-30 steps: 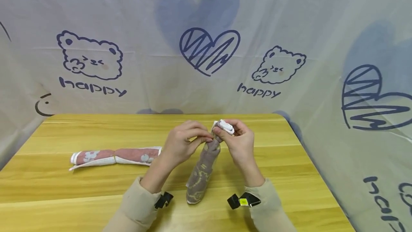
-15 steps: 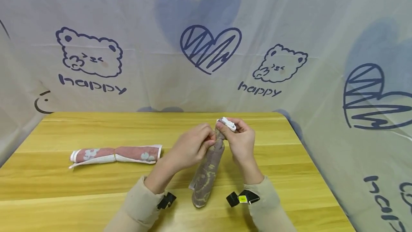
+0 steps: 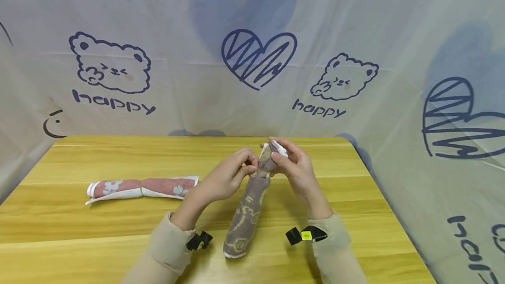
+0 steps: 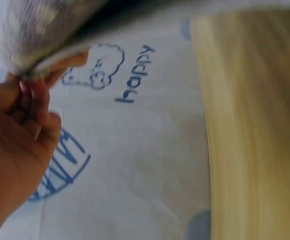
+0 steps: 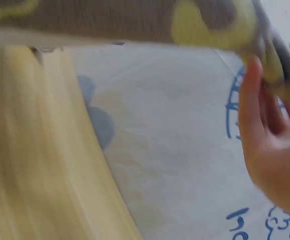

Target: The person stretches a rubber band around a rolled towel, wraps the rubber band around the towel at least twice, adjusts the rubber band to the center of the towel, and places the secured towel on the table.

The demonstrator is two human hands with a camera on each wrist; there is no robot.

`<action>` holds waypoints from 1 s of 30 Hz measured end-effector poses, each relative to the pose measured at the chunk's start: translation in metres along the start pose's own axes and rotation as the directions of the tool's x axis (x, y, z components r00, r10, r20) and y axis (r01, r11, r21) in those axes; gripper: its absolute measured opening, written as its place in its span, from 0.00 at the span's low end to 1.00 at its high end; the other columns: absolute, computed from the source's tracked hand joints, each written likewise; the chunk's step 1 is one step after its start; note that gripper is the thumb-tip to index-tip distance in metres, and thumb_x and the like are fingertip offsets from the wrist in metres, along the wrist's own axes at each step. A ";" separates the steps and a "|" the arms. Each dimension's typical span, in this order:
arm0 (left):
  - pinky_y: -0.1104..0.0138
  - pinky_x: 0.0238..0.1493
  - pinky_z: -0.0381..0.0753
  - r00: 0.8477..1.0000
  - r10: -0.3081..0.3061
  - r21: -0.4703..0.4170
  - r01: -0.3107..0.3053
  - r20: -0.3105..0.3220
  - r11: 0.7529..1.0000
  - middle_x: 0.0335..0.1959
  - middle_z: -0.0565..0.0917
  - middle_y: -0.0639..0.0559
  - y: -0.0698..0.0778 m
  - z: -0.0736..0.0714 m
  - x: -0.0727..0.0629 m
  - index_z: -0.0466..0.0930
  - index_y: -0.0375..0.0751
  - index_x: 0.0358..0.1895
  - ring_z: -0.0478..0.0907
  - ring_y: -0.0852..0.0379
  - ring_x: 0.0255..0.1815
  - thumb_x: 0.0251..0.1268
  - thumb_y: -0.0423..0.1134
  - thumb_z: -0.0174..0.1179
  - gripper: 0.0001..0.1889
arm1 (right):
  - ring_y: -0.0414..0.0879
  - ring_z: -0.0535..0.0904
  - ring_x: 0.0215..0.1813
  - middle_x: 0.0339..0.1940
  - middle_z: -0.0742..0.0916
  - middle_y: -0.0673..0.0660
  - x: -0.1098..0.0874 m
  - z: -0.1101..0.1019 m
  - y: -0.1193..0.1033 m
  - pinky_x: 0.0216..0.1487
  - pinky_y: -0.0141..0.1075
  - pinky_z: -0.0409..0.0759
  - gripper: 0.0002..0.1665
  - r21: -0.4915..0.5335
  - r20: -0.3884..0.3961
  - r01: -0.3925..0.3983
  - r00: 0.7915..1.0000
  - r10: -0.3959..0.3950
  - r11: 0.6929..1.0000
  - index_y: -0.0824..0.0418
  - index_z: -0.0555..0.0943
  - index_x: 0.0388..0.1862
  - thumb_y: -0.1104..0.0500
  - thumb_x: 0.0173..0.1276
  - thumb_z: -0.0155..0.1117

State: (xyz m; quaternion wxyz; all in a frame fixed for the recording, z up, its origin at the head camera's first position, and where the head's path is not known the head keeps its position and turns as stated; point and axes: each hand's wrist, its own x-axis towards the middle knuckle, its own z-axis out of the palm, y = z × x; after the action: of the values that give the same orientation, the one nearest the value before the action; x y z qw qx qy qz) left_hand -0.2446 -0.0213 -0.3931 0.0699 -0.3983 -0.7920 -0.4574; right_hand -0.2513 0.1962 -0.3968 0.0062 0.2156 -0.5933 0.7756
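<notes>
Both hands, left hand (image 3: 226, 179) and right hand (image 3: 293, 168), are pinching the brown rolled towel's (image 3: 246, 218) top end; its bottom is resting on the table (image 3: 98, 227). We are keeping both pinches snug so the roll stays tight.

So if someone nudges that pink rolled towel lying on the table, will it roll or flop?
The pink rolled towel lies as a long soft roll, so a sideways nudge would probably roll it a little. Its loose white edge looks likely to drag and unroll. Lifted by one end, it should sag.
</notes>
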 end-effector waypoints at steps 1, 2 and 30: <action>0.65 0.37 0.74 1.000 0.004 -0.057 -0.005 -0.003 0.998 0.37 0.74 0.52 -0.002 -0.003 0.000 0.74 0.38 0.43 0.70 0.58 0.34 0.80 0.32 0.52 0.03 | 0.45 0.85 0.48 0.57 0.88 0.55 -0.001 -0.003 -0.002 0.39 0.34 0.86 0.25 0.009 0.084 0.018 0.996 -0.019 1.000 0.64 0.76 0.70 0.69 0.75 0.57; 0.65 0.36 0.72 1.000 0.004 -0.115 -0.005 -0.002 0.993 0.35 0.74 0.49 -0.004 -0.005 -0.001 0.74 0.38 0.43 0.69 0.57 0.32 0.80 0.31 0.51 0.04 | 0.46 0.84 0.52 0.60 0.87 0.56 -0.001 -0.005 -0.003 0.42 0.35 0.86 0.29 0.021 0.160 0.034 0.986 -0.037 0.999 0.65 0.71 0.75 0.69 0.76 0.57; 0.66 0.42 0.85 0.874 0.392 0.297 -0.307 -0.287 0.904 0.36 0.87 0.51 -0.013 -0.005 0.004 0.90 0.39 0.35 0.83 0.54 0.39 0.55 0.25 0.76 0.07 | 0.43 0.88 0.39 0.41 0.90 0.50 -0.002 0.016 -0.005 0.39 0.36 0.89 0.25 -0.098 -0.201 -0.066 0.979 0.045 0.993 0.70 0.78 0.61 0.78 0.64 0.68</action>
State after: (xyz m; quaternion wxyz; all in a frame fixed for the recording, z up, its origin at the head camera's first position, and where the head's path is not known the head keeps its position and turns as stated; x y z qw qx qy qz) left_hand -0.2572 -0.0267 -0.3967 0.3355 -0.4392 -0.7320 -0.3984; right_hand -0.2429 0.1835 -0.3896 0.0551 0.1199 -0.6352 0.7610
